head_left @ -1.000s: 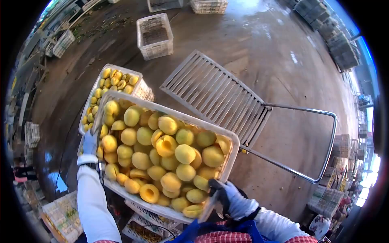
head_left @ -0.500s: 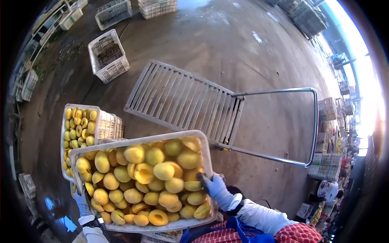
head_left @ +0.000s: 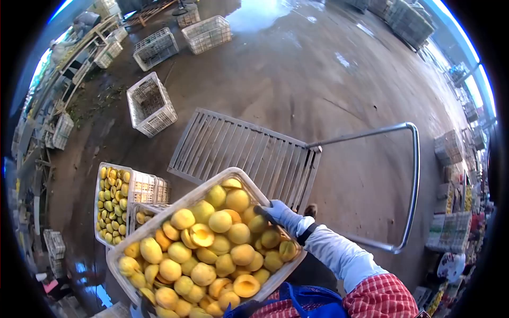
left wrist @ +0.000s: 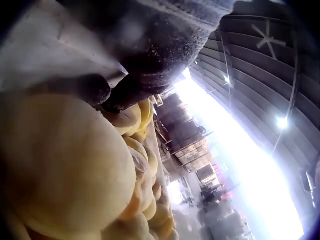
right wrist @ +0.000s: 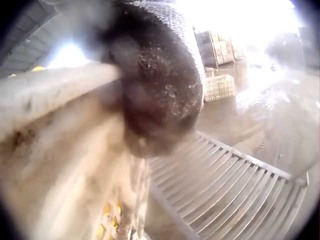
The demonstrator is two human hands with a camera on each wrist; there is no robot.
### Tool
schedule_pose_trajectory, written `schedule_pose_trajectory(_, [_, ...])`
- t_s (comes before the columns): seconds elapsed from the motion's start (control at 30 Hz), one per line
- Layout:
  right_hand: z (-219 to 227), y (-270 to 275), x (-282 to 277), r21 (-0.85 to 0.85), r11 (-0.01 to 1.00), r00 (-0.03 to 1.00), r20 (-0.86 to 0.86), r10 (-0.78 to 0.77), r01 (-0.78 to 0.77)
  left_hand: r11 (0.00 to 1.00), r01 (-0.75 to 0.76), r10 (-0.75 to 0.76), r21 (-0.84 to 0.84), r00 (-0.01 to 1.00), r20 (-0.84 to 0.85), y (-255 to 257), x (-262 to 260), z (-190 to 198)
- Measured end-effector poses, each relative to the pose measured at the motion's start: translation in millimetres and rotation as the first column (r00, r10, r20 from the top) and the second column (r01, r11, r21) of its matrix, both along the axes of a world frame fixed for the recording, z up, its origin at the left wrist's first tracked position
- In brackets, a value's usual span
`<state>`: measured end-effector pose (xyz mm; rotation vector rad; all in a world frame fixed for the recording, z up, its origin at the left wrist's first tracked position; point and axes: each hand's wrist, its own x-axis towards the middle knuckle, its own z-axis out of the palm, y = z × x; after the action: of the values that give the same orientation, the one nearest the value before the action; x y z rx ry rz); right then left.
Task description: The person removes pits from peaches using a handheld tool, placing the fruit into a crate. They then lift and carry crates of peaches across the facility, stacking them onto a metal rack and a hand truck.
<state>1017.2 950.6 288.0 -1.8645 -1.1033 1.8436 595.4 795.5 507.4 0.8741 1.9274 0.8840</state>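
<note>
A pale plastic crate [head_left: 115, 258] full of halved yellow fruit [head_left: 203, 274] is held up in front of the body, tilted in the head view. My gloved right hand [head_left: 283, 214] grips its right rim; in the right wrist view the dark-coated glove [right wrist: 157, 85] curls over the crate's edge [right wrist: 55, 90]. At the lower left, my left hand is almost wholly hidden in the head view. The left wrist view shows the left glove [left wrist: 150, 50] with its fingers over the rim, beside the fruit [left wrist: 65, 165].
A slatted metal cart [head_left: 241, 151] with a tubular handle [head_left: 415, 185] stands on the wet floor beyond the crate. Stacked crates of fruit [head_left: 147, 186] are at the left. An empty crate [head_left: 152, 108] lies farther off, with more crates behind it.
The held crate has turned, its left end now lower and its far edge slanting up to the right. My left hand has dropped mostly out of the head view; the right still grips the rim.
</note>
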Motion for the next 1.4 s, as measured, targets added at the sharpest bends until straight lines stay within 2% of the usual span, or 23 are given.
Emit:
schedule_pose_trajectory(0.1, [-11.5, 22.2, 67.9, 0.082, 0.987, 0.989, 0.057, 0.134, -0.138, 0.997, 0.066, -0.07, -0.035, 0.993, -0.098, -6.2, 109.3, 9.6])
schedule_pose_trajectory(0.23, [-19.5, 67.5, 170.2, -0.005, 0.995, 0.995, 0.021, 0.099, -0.099, 0.946, 0.315, -0.322, -0.082, 0.873, -0.366, -19.3, 220.3, 4.9])
schedule_pose_trajectory(0.3, [-6.9, 105.8, 206.1, -0.046, 0.986, 0.976, 0.137, 0.168, -0.163, 0.901, 0.282, -0.416, -0.331, 0.781, -0.466, -74.4, 169.8, -85.0])
schedule_pose_trajectory(0.37, [-21.8, 136.3, 236.6, 0.032, 0.992, 0.98, 0.167, 0.113, -0.12, 0.898, 0.439, -0.356, -0.035, 0.677, -0.644, 6.2, 258.7, -59.5])
schedule_pose_trajectory(0.4, [-38.2, 154.7, 259.6, 0.101, 0.974, 0.947, 0.273, 0.171, -0.204, 0.982, 0.188, -0.19, -0.031, 0.941, -0.281, 7.8, 258.7, -89.3])
schedule_pose_trajectory(0.43, [-57.2, 173.4, 278.2, 0.166, 0.943, 0.904, 0.371, 0.212, -0.29, 0.924, -0.322, 0.372, -0.208, 0.884, 0.284, 45.6, 289.7, -82.6])
schedule_pose_trajectory(0.47, [-51.4, 194.5, 285.6, 0.145, 0.966, 0.915, 0.376, 0.144, -0.212, 0.867, -0.377, 0.475, -0.327, 0.823, 0.31, 23.1, 261.8, -148.2])
schedule_pose_trajectory(0.5, [-33.8, 204.5, 291.1, 0.105, 0.986, 0.921, 0.381, 0.079, -0.128, 0.744, -0.532, 0.644, -0.404, 0.731, 0.225, 65.2, 303.8, -136.2])
schedule_pose_trajectory(0.57, [-34.6, 232.8, 305.5, 0.236, 0.97, 0.968, 0.251, 0.006, -0.067, 0.811, -0.395, 0.555, -0.431, 0.754, 0.352, 51.7, 314.5, -204.8])
schedule_pose_trajectory(0.6, [-34.9, 249.3, 311.0, 0.201, 0.975, 0.932, 0.362, 0.018, -0.096, 0.729, -0.531, 0.684, -0.432, 0.533, 0.498, 62.1, 332.9, -223.3])
schedule_pose_trajectory(0.63, [-41.4, 266.1, 316.3, 0.157, 0.98, 0.884, 0.467, 0.038, -0.125, 0.678, -0.568, 0.729, -0.467, 0.438, 0.526, 58.2, 346.9, -262.8])
schedule_pose_trajectory(0.67, [-55.8, 287.1, 321.7, 0.132, 0.981, 0.856, 0.513, 0.057, -0.144, 0.73, -0.516, 0.682, -0.447, 0.522, 0.512, 71.9, 362.4, -285.9])
schedule_pose_trajectory(0.7, [-75.6, 305.4, 325.9, 0.104, 0.982, 0.829, 0.554, 0.074, -0.157, 0.724, -0.556, 0.669, -0.409, 0.422, 0.611, 80.7, 378.5, -314.9])
schedule_pose_trajectory(0.83, [-163.9, 350.0, 333.3, 0.125, 0.953, 0.803, 0.575, 0.158, -0.277, 0.686, -0.605, 0.688, -0.405, 0.357, 0.632, 94.1, 413.4, -422.4])
schedule_pose_trajectory(0.9, [-230.6, 364.4, 313.8, 0.164, 0.916, 0.806, 0.549, 0.224, -0.366, 0.658, -0.62, 0.731, -0.427, 0.389, 0.561, 109.4, 416.0, -470.2])
schedule_pose_trajectory(0.93, [-274.3, 374.7, 317.3, 0.159, 0.865, 0.712, 0.647, 0.273, -0.476, 0.684, -0.596, 0.727, -0.421, 0.512, 0.457, 118.8, 416.2, -487.9])
schedule_pose_trajectory(1.0, [-318.5, 384.5, 332.4, 0.184, 0.9, 0.715, 0.676, 0.176, -0.395, 0.66, -0.647, 0.748, -0.383, 0.515, 0.419, 114.1, 426.5, -501.5])
schedule_pose_trajectory(1.1, [-323.8, 381.6, 335.9, 0.26, 0.847, 0.619, 0.779, 0.1, -0.464, 0.488, -0.74, 0.866, -0.462, 0.477, 0.15, 96.1, 446.5, -512.3])
schedule_pose_trajectory(1.17, [-307.1, 373.5, 302.0, 0.284, 0.877, 0.658, 0.751, 0.048, -0.387, 0.482, -0.791, 0.876, -0.377, 0.425, 0.229, 101.1, 448.3, -513.7])
schedule_pose_trajectory(1.23, [-317.0, 386.1, 316.8, 0.295, 0.879, 0.712, 0.699, 0.069, -0.375, 0.619, -0.712, 0.782, -0.332, 0.598, 0.175, 127.2, 442.4, -493.4])
schedule_pose_trajectory(1.27, [-318.1, 390.0, 316.4, 0.281, 0.877, 0.705, 0.704, 0.088, -0.39, 0.596, -0.722, 0.801, -0.352, 0.565, 0.197, 125.5, 443.6, -493.7])
schedule_pose_trajectory(1.37, [-339.1, 396.2, 338.9, 0.251, 0.878, 0.581, 0.813, 0.038, -0.408, 0.528, -0.723, 0.849, -0.444, 0.452, 0.273, 106.2, 445.2, -499.6])
schedule_pose_trajectory(1.4, [-342.4, 398.2, 346.1, 0.225, 0.893, 0.552, 0.833, 0.032, -0.391, 0.544, -0.714, 0.837, -0.442, 0.496, 0.23, 108.0, 444.5, -502.4])
